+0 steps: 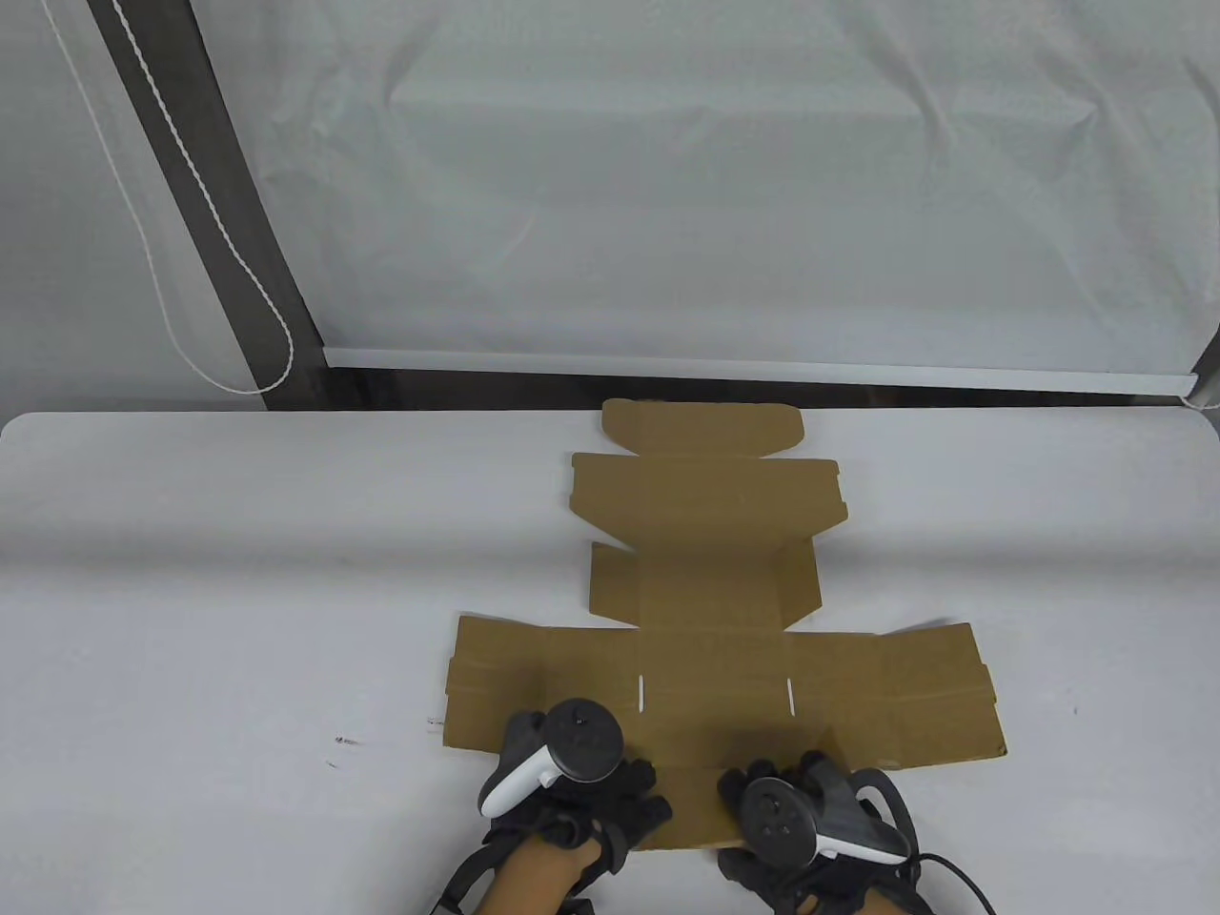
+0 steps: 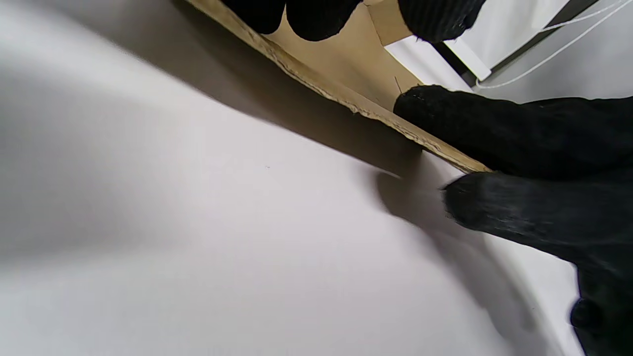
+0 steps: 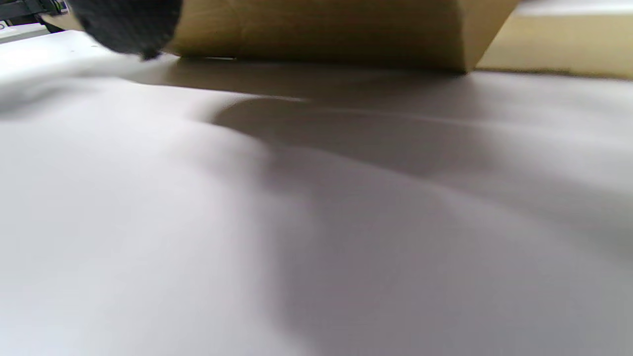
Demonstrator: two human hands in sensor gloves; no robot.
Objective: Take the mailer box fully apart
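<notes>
Table view showed the brown corrugated cardboard mailer box (image 1: 715, 629) already opened out into a cross-shaped sheet on the white matte surface (image 1: 238, 572), its long axis running away from the person and its two side wings spread left and right. Both black-gloved hands sat at its near edge: the left hand (image 1: 572, 782) lay on the near left part, and the left wrist view caught its thumb (image 2: 474, 123) on top of the raw, fluted edge and another finger (image 2: 494, 207) beneath it, so it pinched the board there. The right hand (image 1: 810, 810) rested by the near right corner, but whether it gripped the board or merely lay on it could not be told.

The sheet was not wholly flat. Small side flaps beside the middle panel stood slightly raised, and the right wrist view showed a near panel (image 3: 321, 34) lifted off the surface with shadow under it. Judged from this, stiff creases might spring back if released too soon. A hard tug at the pinched edge could tear the frayed paper liner or drag the light sheet across the smooth surface
</notes>
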